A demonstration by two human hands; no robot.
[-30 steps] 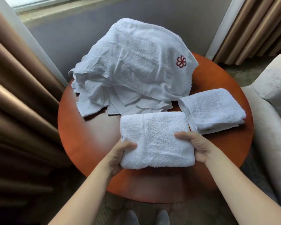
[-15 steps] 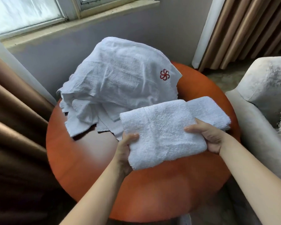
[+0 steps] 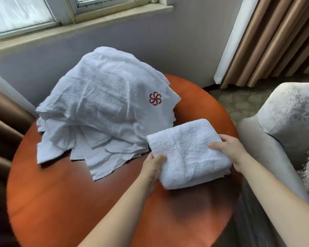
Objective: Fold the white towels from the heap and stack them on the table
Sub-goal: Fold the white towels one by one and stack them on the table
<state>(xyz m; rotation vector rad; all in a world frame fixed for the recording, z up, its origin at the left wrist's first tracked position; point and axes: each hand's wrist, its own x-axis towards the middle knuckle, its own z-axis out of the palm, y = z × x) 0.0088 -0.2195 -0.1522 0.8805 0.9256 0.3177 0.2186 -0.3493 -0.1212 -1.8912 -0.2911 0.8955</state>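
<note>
A folded white towel (image 3: 186,150) lies on top of another folded towel (image 3: 219,176) at the right side of the round orange-brown table (image 3: 64,202); only the lower towel's edges show beneath it. My left hand (image 3: 152,166) grips the top towel's near left corner, thumb on top. My right hand (image 3: 229,148) grips its right edge, fingers over the top. A heap of loose white towels (image 3: 103,104) with a red flower emblem (image 3: 155,98) fills the back of the table.
A light grey armchair (image 3: 284,125) stands close against the table's right side. Brown curtains hang at the back right (image 3: 275,38) and along the left (image 3: 2,122). A wall and window sill (image 3: 82,27) run behind the heap.
Both hands carried the folded towel from the table's front middle to the right and set it over the earlier folded towel, which is now almost covered. The view tilted up.
</note>
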